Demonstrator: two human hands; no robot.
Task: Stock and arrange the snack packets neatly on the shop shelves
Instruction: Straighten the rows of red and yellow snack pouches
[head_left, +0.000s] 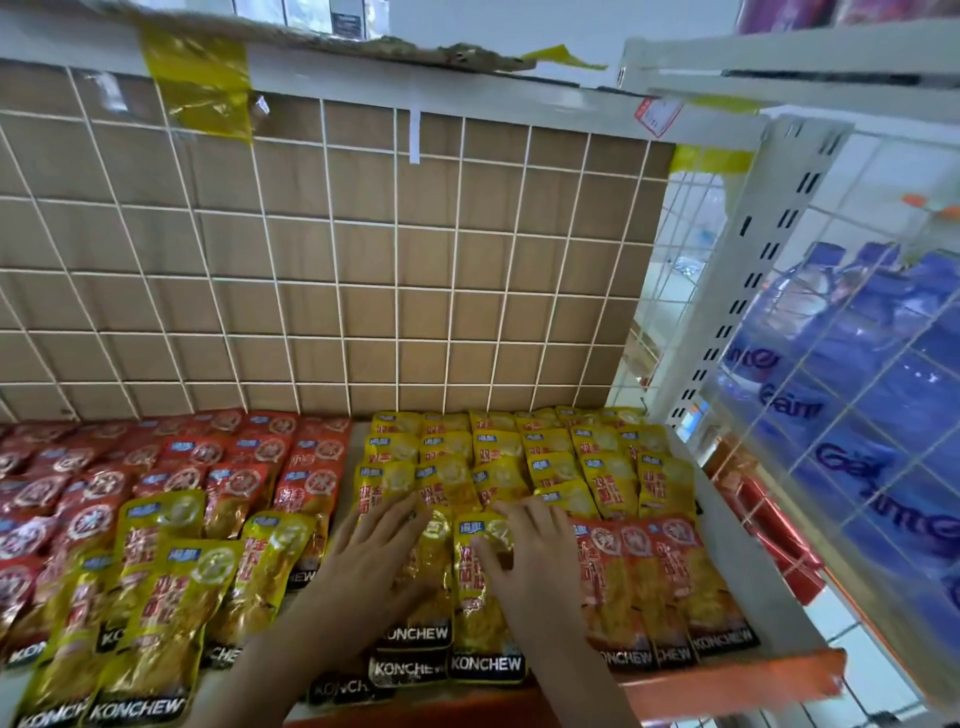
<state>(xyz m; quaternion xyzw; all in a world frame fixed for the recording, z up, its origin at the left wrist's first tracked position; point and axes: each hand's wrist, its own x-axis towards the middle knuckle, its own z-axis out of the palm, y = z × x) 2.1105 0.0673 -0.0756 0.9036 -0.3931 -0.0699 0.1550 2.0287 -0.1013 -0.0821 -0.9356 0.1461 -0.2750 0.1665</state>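
Observation:
Snack packets lie flat on the shelf. Yellow packets fill the back right in rows, and red packets fill the back left. More yellow packets lie loosely overlapped at the front left. Three red-topped packets sit at the front right. My left hand rests flat, fingers straight, on a yellow packet at the front middle. My right hand lies flat with spread fingers on the neighbouring yellow packet.
A white wire grid over brown cardboard backs the shelf. An upper shelf with yellow tape hangs overhead. A slotted white upright stands on the right, with blue bottle packs behind a wire panel. An orange strip edges the shelf front.

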